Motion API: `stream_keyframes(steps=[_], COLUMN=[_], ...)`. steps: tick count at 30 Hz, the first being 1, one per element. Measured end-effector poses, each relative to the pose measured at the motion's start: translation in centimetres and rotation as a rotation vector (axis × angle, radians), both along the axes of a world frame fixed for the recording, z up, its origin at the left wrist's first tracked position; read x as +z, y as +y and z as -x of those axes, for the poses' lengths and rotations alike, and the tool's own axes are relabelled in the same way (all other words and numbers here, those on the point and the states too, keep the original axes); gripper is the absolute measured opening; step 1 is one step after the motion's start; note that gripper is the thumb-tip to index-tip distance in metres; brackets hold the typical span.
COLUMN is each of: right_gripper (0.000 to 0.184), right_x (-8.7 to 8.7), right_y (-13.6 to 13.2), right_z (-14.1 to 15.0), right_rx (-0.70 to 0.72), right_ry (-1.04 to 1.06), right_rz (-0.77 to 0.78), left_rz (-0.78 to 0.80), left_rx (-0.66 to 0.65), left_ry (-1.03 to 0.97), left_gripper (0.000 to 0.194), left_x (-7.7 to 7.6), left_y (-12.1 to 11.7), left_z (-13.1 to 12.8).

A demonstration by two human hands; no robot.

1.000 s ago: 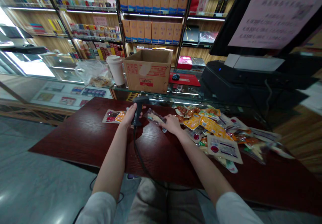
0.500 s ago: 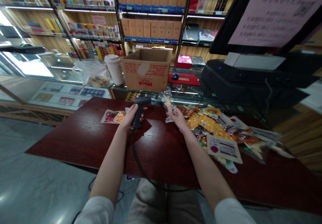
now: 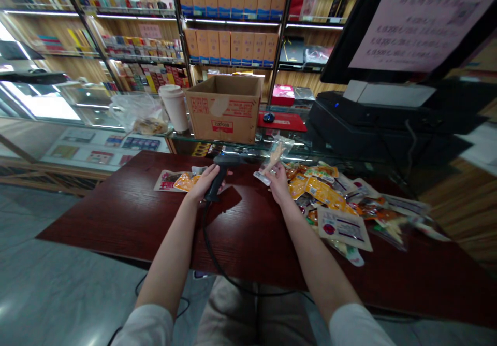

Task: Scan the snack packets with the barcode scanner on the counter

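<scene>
Wrapped round the grip of a black corded barcode scanner (image 3: 216, 183) is my left hand (image 3: 204, 183); the scanner's head points right. My right hand (image 3: 278, 183) holds a clear plastic snack packet (image 3: 276, 154) with a pale, elongated piece inside, raised above the table before the scanner. Left of the scanner lie a few flat snack packets (image 3: 169, 181), partly behind my left hand. A heap of snack packets (image 3: 324, 193), orange, clear and beige, spreads to the right of my right hand. The scanner's cable (image 3: 212, 255) runs down over the table's front edge.
An open cardboard box (image 3: 225, 110) stands on the glass counter beyond the dark red table (image 3: 128, 216). Beside it are a white paper cup (image 3: 174, 109), a plastic bag (image 3: 135, 113) and a mouse (image 3: 268, 117) on a red mat. A monitor (image 3: 337, 40) rises at right.
My right hand has tilted the clear packet and moved it slightly right. My left hand has shifted the scanner a little to the right. The heap looks the same.
</scene>
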State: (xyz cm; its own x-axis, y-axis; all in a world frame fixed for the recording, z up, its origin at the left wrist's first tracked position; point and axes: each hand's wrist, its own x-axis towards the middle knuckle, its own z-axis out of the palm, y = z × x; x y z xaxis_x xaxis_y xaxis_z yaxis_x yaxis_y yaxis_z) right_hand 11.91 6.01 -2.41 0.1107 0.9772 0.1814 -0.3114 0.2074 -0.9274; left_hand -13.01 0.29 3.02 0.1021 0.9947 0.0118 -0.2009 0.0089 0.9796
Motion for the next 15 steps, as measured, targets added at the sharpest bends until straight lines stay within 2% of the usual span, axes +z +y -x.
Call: stream_keyframes(steps=[5,8,15], right_gripper=[0.054,0.055,0.051], right_x=[0.1,0.1,-0.1], right_y=[-0.3,-0.5,-0.5], right_z=[0.3,0.4,0.8], right_rx=[-0.079,-0.077,-0.021], right_ry=[0.068,0.104,0.054], right_rz=[0.101,0.122,0.098], left_rz=[0.036,0.036,-0.052], left_rx=[-0.145,-0.212,-0.253], left_ry=[0.025,0.032,0.081], left_gripper=[0.057,0.061,0.060], left_x=[0.0,-0.3,-1.5], left_y=[-0.6,-0.6,0.1], left_z=[-0.7,-1.2,-1.8])
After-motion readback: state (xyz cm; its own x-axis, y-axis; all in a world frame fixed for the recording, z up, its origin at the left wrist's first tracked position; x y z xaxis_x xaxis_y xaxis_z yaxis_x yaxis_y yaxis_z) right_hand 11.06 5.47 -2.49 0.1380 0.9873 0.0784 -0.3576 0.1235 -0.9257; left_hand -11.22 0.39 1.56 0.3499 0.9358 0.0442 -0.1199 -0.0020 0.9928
